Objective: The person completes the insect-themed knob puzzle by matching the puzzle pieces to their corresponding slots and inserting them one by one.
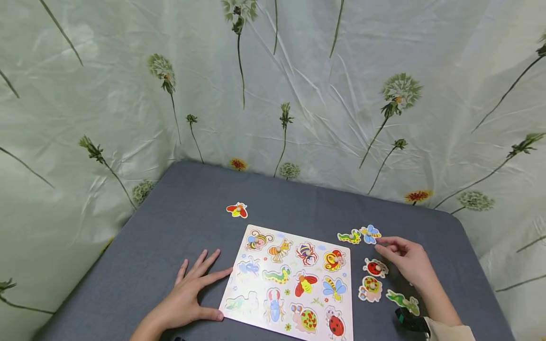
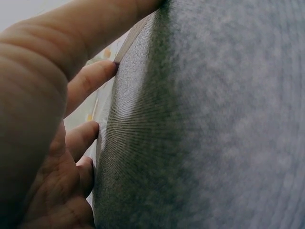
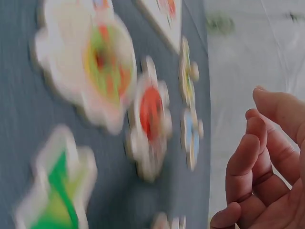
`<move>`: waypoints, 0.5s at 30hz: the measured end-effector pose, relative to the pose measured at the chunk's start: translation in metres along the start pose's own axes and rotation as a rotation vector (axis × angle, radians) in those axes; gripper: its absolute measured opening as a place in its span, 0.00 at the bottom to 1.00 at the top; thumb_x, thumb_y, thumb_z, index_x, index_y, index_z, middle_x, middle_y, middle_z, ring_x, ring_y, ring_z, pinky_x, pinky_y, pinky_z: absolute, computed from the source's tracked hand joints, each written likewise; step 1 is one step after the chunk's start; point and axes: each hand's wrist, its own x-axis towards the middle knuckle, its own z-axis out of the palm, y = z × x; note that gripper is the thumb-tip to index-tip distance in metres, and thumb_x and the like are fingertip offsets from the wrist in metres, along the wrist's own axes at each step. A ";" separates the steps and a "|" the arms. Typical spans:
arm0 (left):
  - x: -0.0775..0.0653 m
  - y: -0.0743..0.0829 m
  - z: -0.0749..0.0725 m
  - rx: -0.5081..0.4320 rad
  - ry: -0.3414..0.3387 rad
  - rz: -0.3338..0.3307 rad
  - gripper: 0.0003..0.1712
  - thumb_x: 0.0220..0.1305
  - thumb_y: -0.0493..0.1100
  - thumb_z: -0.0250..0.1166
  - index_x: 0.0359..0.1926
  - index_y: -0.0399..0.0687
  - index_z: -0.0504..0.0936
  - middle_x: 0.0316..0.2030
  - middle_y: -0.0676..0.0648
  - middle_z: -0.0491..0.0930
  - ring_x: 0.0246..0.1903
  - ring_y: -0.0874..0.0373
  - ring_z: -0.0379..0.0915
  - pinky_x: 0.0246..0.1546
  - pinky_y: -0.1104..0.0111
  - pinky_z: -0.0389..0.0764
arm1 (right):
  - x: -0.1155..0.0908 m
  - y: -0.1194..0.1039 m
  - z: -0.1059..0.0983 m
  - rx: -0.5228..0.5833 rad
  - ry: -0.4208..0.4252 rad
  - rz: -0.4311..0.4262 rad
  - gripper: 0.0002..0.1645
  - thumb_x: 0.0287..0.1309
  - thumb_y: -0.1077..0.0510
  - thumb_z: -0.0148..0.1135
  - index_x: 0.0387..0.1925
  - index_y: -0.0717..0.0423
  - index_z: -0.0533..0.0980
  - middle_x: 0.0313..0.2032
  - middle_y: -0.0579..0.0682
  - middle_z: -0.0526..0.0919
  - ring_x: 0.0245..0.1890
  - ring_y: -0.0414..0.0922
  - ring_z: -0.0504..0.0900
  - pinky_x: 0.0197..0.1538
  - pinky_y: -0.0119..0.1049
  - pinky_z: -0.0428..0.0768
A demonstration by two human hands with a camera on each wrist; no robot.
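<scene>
A pale insect puzzle board lies on the grey table. My left hand spreads its fingers on the cloth, with thumb and forefinger tips at the board's left edge; the left wrist view shows the fingertips on the cloth. My right hand, fingers loosely bent and holding nothing, hovers beside a blue dragonfly piece. Left of that piece is a green caterpillar piece. Nearer me lie a ladybug piece, a snail piece and a green grasshopper piece, blurred in the right wrist view.
A red winged insect piece lies beyond the board's top left corner. Knobbed pieces, including a spider piece, sit in the board's top row. A flower-printed curtain hangs behind the table. Dark bands show at the right wrist.
</scene>
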 end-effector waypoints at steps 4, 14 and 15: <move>-0.002 -0.001 0.000 0.018 0.017 0.015 0.56 0.37 0.75 0.83 0.73 0.81 0.77 0.86 0.46 0.55 0.84 0.28 0.40 0.76 0.29 0.29 | 0.004 0.024 -0.020 -0.007 0.053 0.079 0.32 0.72 0.42 0.69 0.63 0.64 0.82 0.30 0.41 0.80 0.26 0.39 0.73 0.28 0.35 0.72; 0.002 -0.001 0.001 0.038 0.018 0.033 0.56 0.37 0.74 0.83 0.73 0.80 0.77 0.85 0.46 0.56 0.84 0.28 0.42 0.73 0.26 0.34 | 0.006 0.091 -0.054 0.106 0.080 0.197 0.22 0.71 0.39 0.69 0.57 0.46 0.87 0.29 0.31 0.79 0.31 0.37 0.72 0.32 0.36 0.69; 0.002 -0.001 0.001 0.040 0.018 0.035 0.56 0.37 0.74 0.83 0.73 0.80 0.77 0.85 0.46 0.56 0.84 0.28 0.42 0.73 0.26 0.34 | 0.006 0.095 -0.057 0.120 0.075 0.197 0.18 0.71 0.40 0.69 0.54 0.41 0.88 0.29 0.30 0.79 0.31 0.36 0.72 0.33 0.35 0.70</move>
